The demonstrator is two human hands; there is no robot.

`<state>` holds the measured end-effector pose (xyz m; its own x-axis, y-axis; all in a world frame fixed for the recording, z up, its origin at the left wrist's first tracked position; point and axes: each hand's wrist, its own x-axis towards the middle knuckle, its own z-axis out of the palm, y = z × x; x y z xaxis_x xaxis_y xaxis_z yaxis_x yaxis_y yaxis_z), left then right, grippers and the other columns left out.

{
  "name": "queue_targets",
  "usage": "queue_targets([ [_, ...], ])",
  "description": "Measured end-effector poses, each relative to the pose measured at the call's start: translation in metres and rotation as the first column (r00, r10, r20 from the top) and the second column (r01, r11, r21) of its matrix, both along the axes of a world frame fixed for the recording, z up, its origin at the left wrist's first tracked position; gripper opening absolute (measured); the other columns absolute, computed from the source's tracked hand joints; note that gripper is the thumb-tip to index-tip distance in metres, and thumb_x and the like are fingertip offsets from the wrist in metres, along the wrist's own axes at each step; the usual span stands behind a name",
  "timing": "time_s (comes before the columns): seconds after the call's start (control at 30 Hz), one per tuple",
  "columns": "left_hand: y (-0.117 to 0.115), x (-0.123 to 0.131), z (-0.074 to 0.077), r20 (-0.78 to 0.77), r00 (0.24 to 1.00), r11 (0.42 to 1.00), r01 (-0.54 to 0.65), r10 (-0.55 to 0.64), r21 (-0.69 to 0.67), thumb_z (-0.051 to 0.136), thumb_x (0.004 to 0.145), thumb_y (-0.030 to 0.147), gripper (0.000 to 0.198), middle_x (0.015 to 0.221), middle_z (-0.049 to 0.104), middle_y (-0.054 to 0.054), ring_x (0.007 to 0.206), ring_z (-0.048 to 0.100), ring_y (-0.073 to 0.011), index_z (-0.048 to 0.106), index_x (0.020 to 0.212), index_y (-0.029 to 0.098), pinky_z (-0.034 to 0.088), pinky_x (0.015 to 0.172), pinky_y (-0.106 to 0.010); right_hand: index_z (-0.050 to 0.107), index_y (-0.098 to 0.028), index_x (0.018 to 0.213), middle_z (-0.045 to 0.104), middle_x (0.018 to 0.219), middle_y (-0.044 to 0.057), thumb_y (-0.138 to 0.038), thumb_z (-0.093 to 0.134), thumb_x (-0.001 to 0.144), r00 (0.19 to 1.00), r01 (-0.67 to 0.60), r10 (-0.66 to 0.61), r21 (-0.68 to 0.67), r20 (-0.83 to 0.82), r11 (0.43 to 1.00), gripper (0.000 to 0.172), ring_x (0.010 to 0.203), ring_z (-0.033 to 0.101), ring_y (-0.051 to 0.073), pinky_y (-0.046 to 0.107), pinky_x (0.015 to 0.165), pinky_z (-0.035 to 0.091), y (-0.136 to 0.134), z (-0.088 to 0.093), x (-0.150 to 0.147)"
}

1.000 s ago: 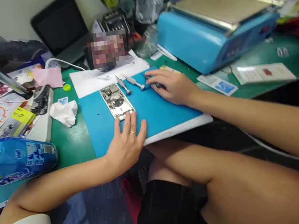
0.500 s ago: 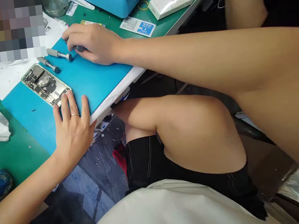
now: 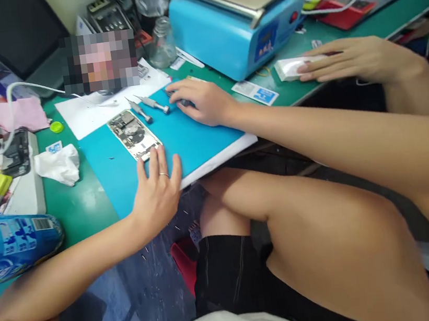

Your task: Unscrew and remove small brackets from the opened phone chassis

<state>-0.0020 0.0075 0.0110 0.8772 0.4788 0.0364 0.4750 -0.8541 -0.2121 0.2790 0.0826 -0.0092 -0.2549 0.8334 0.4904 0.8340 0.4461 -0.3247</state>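
Observation:
My left hand (image 3: 158,194) lies with spread fingers at the near end of an opened phone (image 3: 134,135), its fingertips touching the phone's edge. The phone's inner boards and a round dark patch are exposed. My right hand (image 3: 204,101) rests on the blue mat (image 3: 200,144), fingers curled around a dark screwdriver (image 3: 188,102). Only the knobbed end of that tool shows clearly; the rest is under the fingers. Between this hand and the phone lie two grey screwdrivers, one nearer the phone (image 3: 140,111) and one nearer the hand (image 3: 155,105).
A co-worker's hand (image 3: 359,60) is on a white box (image 3: 291,69) at the right. Behind the mat stands a blue machine with a metal top plate (image 3: 218,39), near a glass jar (image 3: 163,43). Crumpled tissue (image 3: 59,165) and a blue packet (image 3: 16,244) are at left.
The view has swung up and left, showing more of the bench. The co-worker's hand has come onto the white box. My two hands stay in much the same places on the mat.

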Motion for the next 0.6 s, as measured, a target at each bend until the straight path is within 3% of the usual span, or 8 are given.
queue_targets([
  [0.23,-0.003,-0.005,-0.008,0.002,1.000,0.997,0.009,-0.009,0.079,0.057,0.098,0.034,0.068,0.160,0.031,-0.036,0.150,0.036,-0.0485,0.038,0.155,0.004,0.038,0.115,-0.067,0.071,-0.023,0.113,0.067,0.140,0.009,-0.024,0.053,0.095,0.999,-0.019,0.017,0.057,0.042,0.998,0.026,0.129,0.066,0.030,0.054,0.112,0.054,0.001,-0.009,-0.004],
  [0.6,-0.005,-0.004,-0.012,0.040,0.999,0.995,-0.005,0.001,0.101,0.051,0.100,0.030,0.061,0.159,0.035,-0.035,0.149,0.039,-0.0460,0.041,0.155,0.005,0.040,0.114,-0.065,0.071,-0.030,0.114,0.065,0.143,0.003,-0.025,0.056,0.093,0.999,0.004,-0.004,0.017,0.042,1.000,0.027,0.131,0.065,0.030,0.053,0.114,0.055,-0.002,-0.010,-0.006],
])
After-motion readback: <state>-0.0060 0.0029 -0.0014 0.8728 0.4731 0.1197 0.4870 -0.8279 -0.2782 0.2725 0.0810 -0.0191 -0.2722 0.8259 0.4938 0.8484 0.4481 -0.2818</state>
